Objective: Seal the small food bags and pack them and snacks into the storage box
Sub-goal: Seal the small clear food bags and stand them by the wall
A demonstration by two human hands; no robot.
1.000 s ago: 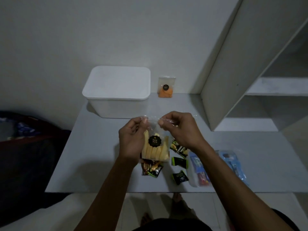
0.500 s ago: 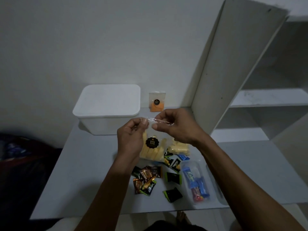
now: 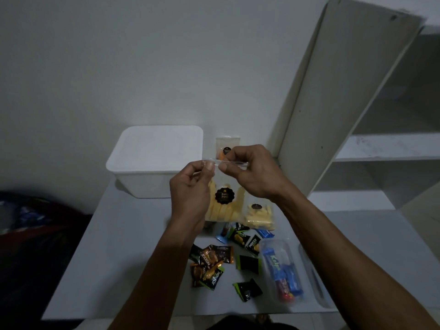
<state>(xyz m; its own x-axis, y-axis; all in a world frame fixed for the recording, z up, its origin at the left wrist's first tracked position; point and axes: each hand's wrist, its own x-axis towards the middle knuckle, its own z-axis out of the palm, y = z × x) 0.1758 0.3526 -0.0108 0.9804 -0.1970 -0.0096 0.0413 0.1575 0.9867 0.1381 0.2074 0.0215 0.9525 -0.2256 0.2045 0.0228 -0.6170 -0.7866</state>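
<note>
A clear food bag of yellow sticks with a black round label hangs above the table. My left hand pinches the left end of its top strip and my right hand pinches the strip just right of it, thumbs nearly touching. A second bag of yellow sticks lies on the table under my right wrist. A third bag with orange pieces leans on the wall, partly hidden by my right hand. The white storage box stands at the back left with its lid on. Loose snack packets lie near the front.
A clear plastic tub with blue and red wrapped snacks sits at the front right, its clear lid beside it. A white shelf unit rises on the right. Dark bedding lies left of the grey table.
The view has tilted up, so the table sits lower in frame. My hands have raised the bag and my thumbs have moved closer together along its top strip.
</note>
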